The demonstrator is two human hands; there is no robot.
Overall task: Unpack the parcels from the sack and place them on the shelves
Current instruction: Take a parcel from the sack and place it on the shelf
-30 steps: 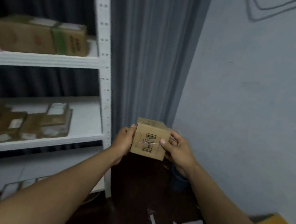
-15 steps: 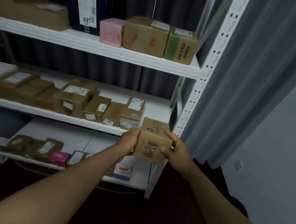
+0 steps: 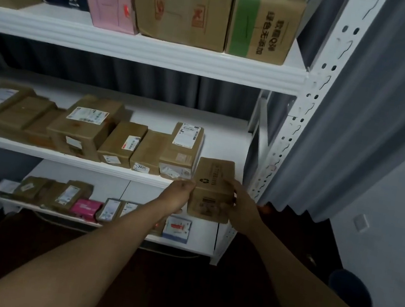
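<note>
A: Two hands on one small brown parcel (image 3: 213,189), seen from the head camera: the left hand (image 3: 178,195) and right hand (image 3: 243,205) grip its sides, fingers curled round it, at the front edge of the middle shelf (image 3: 224,141).

B: Where is it headed?

A: Likely the bare spot just right of the labelled box (image 3: 181,151). A nudge could shove that box back, or the parcel could be left overhanging the lip and tip off.

B: Any writing?

A: A recycling mark on the parcel; its print is blurred. "700" on a neighbouring box's sticker (image 3: 140,168), Chinese characters on the green-taped carton (image 3: 266,21) above.
</note>
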